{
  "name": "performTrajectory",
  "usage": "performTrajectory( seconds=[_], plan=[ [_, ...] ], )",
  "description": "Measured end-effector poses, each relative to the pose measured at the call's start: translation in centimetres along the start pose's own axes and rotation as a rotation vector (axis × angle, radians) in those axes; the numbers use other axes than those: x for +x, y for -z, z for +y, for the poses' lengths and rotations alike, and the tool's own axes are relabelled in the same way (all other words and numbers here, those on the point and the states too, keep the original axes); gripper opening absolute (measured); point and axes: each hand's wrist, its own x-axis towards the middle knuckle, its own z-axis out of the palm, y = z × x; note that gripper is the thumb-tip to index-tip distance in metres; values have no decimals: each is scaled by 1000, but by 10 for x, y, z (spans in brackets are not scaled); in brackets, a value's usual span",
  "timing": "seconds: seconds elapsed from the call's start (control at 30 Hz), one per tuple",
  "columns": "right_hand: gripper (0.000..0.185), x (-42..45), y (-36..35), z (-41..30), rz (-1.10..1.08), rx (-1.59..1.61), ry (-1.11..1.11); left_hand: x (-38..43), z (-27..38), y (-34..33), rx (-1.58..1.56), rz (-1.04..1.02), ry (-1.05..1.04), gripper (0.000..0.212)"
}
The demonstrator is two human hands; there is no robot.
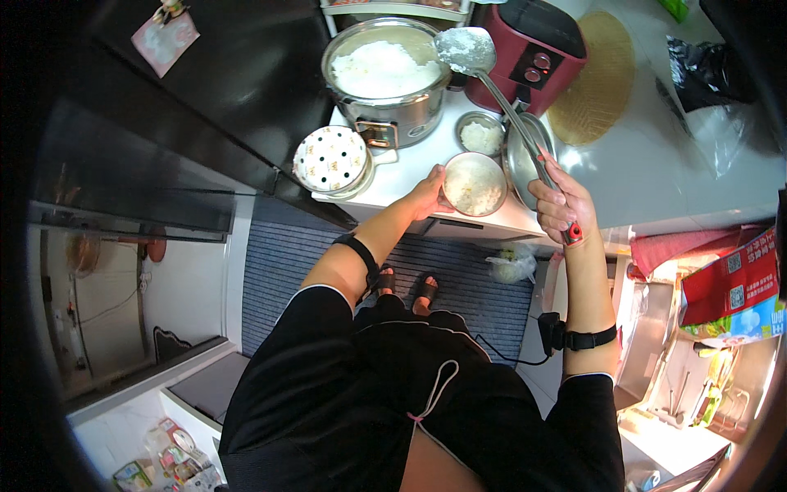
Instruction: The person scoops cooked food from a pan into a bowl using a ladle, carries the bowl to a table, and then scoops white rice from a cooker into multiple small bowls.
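My right hand (567,200) grips the handle of a long metal spatula (510,111). White rice clings to its broad blade, which is raised between the rice cooker and the air fryer. With my left hand (428,195) I hold the left rim and side of a round bowl (475,184) with rice in it, at the counter's front edge. Behind it stands a steel rice cooker (393,114), lid off, heaped with cooked rice (387,69). A small metal bowl (481,133) of rice sits beyond my bowl. A metal lid or pan (522,184) lies partly hidden beneath the spatula handle.
A dark red air fryer (529,55) stands behind the lid, beside a woven round mat (593,80). Left of my bowl is a handled pot topped with a patterned lid or dish (331,160). A black plastic bag (707,74) lies right; a bagged item (511,265) rests below the counter.
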Motion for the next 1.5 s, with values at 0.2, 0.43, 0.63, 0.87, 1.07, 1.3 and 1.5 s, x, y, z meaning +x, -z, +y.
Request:
performTrajectory(
  seconds=[0.2, 0.43, 0.63, 0.87, 1.07, 1.3, 1.5],
  plan=[
    [35, 30, -1, 13, -81, -20, -48, -73, 29, 33, -84, 307, 33, 82],
    [36, 66, 0, 29, -91, -52, -109, -136, 58, 92, -658, 566, -7, 64],
    [34, 79, -7, 33, -81, -144, -158, -137, 57, 121, -463, 722, -93, 32],
    [34, 83, -11, 34, -31, -193, -147, -158, 76, 97, -264, 887, -134, 42],
    [33, 88, -13, 36, -40, -222, -165, -180, 85, 78, 41, 1106, -420, 45],
    [34, 94, -17, 41, -9, -316, -142, -195, 94, 77, 872, 1408, -483, 48],
    [33, 94, -24, 38, 69, -402, -110, -198, 99, 83, 1165, 1370, -603, 47]
  ],
)
